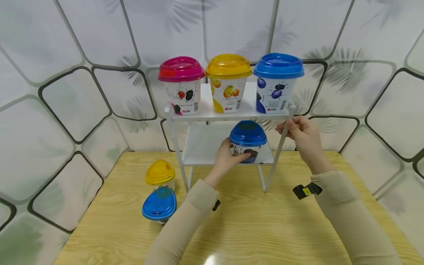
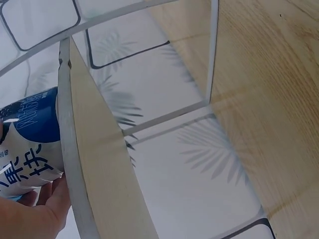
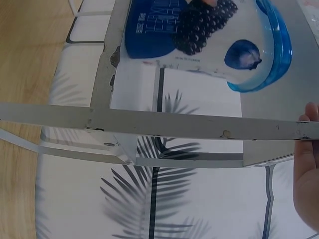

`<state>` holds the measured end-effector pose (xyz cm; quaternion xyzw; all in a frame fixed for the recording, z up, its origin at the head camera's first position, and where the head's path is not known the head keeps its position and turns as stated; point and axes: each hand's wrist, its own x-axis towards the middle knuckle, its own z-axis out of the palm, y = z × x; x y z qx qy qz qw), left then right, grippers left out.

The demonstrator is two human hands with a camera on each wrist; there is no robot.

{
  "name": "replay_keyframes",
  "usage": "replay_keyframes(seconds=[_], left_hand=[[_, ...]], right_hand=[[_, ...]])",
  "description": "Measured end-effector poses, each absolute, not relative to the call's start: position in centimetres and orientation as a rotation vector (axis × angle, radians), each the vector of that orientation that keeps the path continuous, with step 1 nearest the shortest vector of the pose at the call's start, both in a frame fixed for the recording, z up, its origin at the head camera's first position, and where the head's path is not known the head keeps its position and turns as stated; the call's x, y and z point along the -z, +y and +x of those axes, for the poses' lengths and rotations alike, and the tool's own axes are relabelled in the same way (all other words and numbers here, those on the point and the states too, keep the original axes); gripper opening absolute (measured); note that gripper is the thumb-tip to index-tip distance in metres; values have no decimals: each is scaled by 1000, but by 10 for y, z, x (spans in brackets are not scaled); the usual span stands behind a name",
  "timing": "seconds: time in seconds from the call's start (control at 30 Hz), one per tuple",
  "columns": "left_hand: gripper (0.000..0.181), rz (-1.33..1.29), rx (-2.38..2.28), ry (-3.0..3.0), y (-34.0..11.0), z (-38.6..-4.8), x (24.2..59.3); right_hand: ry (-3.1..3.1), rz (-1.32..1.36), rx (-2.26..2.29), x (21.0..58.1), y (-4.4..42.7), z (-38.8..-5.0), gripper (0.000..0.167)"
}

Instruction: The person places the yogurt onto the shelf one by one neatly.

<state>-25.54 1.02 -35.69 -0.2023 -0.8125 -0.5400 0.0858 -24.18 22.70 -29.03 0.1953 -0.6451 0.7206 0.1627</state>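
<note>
My left hand (image 1: 226,159) grips a blue-lidded cup (image 1: 248,141) on the lower shelf (image 1: 205,143) of a white rack, thumb across its front. The left wrist view shows that cup (image 2: 32,134) upright against the shelf's edge, with part of the hand (image 2: 40,211) around it. My right hand (image 1: 306,140) holds the rack's right front post (image 1: 279,149) just below the top shelf. In the right wrist view the fingers (image 3: 309,154) wrap the post (image 3: 199,122), and the cup's blackberry and blueberry print (image 3: 214,62) faces the camera.
On the top shelf (image 1: 205,116) stand a pink-lidded cup (image 1: 181,84), a yellow-lidded cup (image 1: 228,84) and a blue-lidded cup (image 1: 278,82). Left of the rack, a yellow-lidded cup (image 1: 160,173) and another blue-lidded one (image 1: 159,203) are on the wooden table (image 1: 251,224). A patterned backdrop (image 1: 82,40) rises behind.
</note>
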Motion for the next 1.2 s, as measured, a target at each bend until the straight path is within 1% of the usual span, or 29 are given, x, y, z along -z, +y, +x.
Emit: replay_keyframes(seconds=[0.1, 0.37, 0.6, 0.73, 1.2], left_hand=[[65, -615, 1612, -2423, 17, -257, 357], [66, -629, 1572, -2447, 33, -265, 358], [66, -628, 1571, -2460, 43, -270, 359], [66, -628, 1590, -2459, 47, -271, 358], [66, -615, 1628, -2494, 57, -274, 355]], right_hand=[[-1845, 547, -2066, 289, 228, -241, 21], [-1827, 540, -2091, 287, 231, -242, 18], [-1816, 566, -2077, 288, 231, -241, 19], [-1826, 555, -2065, 289, 230, -241, 15], [-1857, 541, -2011, 290, 231, -241, 20]])
